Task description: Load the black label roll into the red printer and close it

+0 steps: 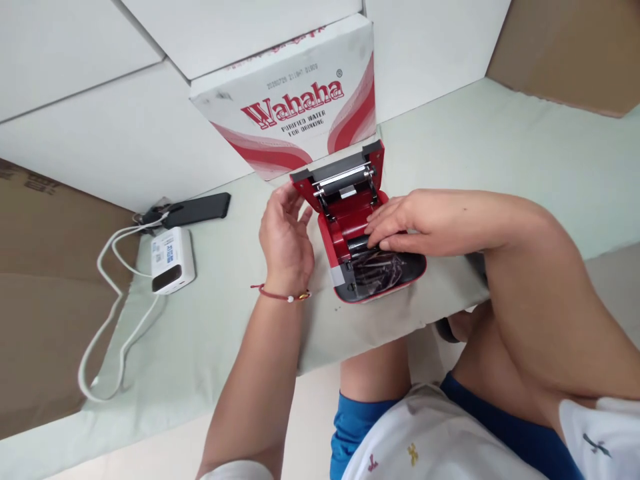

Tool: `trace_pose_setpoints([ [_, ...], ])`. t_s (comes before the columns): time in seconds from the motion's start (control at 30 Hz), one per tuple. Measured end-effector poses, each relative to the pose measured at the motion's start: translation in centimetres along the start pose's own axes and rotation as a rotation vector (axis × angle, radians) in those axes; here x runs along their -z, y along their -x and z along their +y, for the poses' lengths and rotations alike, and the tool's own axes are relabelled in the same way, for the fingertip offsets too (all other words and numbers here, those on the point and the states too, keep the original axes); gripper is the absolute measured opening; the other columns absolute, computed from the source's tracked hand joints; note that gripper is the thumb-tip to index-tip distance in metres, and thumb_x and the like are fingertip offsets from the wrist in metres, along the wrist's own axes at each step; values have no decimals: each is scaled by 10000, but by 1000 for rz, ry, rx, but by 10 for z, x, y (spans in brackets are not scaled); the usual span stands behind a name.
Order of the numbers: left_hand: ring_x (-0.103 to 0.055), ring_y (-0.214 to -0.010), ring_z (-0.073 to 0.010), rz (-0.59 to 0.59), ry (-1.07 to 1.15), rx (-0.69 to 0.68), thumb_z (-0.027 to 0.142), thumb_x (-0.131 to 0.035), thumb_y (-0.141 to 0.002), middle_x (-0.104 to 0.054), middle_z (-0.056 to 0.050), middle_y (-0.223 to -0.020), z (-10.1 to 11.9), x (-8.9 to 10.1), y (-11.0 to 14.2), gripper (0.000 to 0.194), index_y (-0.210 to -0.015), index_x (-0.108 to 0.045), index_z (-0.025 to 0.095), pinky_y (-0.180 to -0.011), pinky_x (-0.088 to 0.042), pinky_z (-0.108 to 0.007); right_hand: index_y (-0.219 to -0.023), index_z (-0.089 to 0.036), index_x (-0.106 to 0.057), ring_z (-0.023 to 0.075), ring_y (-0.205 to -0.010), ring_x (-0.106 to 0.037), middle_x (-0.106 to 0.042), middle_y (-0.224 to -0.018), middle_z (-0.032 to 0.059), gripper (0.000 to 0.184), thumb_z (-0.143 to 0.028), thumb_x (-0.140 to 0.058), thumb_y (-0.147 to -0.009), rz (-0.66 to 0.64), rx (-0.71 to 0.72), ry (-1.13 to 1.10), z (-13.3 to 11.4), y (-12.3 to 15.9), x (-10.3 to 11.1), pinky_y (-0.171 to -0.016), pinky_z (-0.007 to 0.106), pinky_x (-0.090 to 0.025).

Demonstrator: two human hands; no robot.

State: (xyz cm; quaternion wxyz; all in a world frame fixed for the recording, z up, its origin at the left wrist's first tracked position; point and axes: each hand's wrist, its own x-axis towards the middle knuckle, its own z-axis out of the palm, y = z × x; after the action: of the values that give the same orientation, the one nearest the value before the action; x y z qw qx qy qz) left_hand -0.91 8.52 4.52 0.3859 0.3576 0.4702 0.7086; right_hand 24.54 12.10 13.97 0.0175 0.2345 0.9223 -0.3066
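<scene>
A red and black label printer (380,277), its lid (345,175) raised, sits near the table's front edge. A metal-ended roller shows under the lid, and clear plastic film covers the dark front part. My left hand (286,237) is at the lid's left edge, fingers curled partly behind it and hidden there. My right hand (405,223) reaches in from the right, its fingertips and thumb closed at the right end of a black roller (361,245) in the red compartment. The exact grip of those fingertips is partly hidden.
Behind the printer stands a white and red water carton (300,100). On the left lie a white power bank (173,260), its white cable (100,327) and a black phone (200,209). Brown cardboard boxes stand at the far left (45,300) and upper right (565,53).
</scene>
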Motion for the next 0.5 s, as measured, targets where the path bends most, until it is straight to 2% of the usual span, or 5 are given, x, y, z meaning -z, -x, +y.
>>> trace_pose_setpoints([
  [0.13,-756,-1115,-219,8,56,-90,583,-674,-996,-803,-39,-1088,-9,-13,11,345,-998,-746,246,-982,-594,-322,-1209,-232,-865,167,-1002,-777,-860,-1188,14,313,-300,-591,-1072,52,135,-212,5,19,10,-904,295,-587],
  [0.27,-734,-1176,-245,81,20,-254,615,-658,-1002,-805,-60,-1165,0,-11,23,403,-1074,-777,237,-1075,-574,-386,-1058,-194,-840,130,-930,-765,-851,-1013,-4,180,-234,-664,-1056,737,74,-293,1,22,14,-870,258,-571],
  [0.33,-726,-1218,-262,64,-16,-280,624,-605,-1022,-804,-60,-1194,9,-8,27,431,-1118,-812,258,-1111,-570,-424,-1121,-192,-827,132,-1020,-767,-845,-1116,10,177,-208,-658,-1071,966,51,-277,0,17,13,-909,253,-577],
  [0.4,-737,-1151,-268,49,-66,-309,640,-508,-1060,-804,-61,-1127,16,-6,32,498,-1116,-847,279,-1088,-583,-446,-1313,-185,-789,160,-1241,-743,-804,-1354,43,268,-256,-645,-1098,941,68,-255,1,12,11,-1038,271,-578],
  [0.5,-752,-1068,-274,1,-189,-405,627,-362,-1116,-797,-73,-1013,20,-4,43,642,-982,-885,278,-1125,-573,-482,-1484,-191,-715,215,-1390,-694,-745,-1503,64,407,-331,-623,-1112,724,75,-126,5,12,8,-1178,350,-539],
])
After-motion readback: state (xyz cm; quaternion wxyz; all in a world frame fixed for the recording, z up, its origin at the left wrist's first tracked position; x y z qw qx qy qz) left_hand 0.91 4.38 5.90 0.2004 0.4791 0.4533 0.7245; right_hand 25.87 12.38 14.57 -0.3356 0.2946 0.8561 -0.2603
